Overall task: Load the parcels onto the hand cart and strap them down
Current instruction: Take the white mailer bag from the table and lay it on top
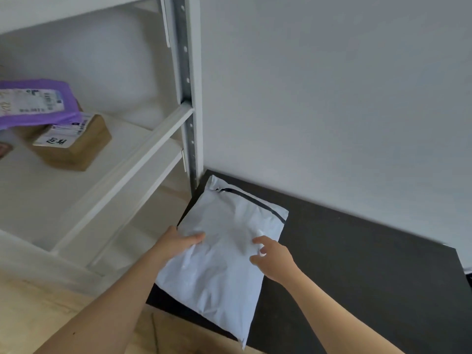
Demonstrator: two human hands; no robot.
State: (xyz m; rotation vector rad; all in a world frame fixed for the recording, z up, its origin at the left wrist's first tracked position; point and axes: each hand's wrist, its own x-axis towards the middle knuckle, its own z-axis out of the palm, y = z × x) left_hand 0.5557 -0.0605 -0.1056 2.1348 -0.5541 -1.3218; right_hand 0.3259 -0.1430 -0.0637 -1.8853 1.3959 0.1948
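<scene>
Both bare forearms reached in from six o'clock toward a white plastic mailer bag with a black seal strip (pixel 224 249), which lay flat on a dark matte rectangular platform (pixel 357 277) at the foot of a pale grey wall (pixel 332 98). The left hand (pixel 178 242) gripped the bag's nine o'clock edge, thumb on top and fingers curled under, clamped on the plastic. The right hand (pixel 274 256) rested on the bag's three o'clock side with its fingers spread apart, fingertips touching the surface and closed on nothing. The bag's near corner overhung the platform's front edge above the light wooden floor (pixel 63 315). From the bag out to three o'clock the platform lay bare, giving open room right up to the wall. At nine o'clock stood a white metal shelving rack (pixel 186 72), its upright post just beside the platform's far corner. On its shelf, toward ten o'clock, a purple plastic mailer with a printed label (pixel 38 103) leaned on a brown cardboard box with a white label (pixel 74 144), well apart from the hands.
</scene>
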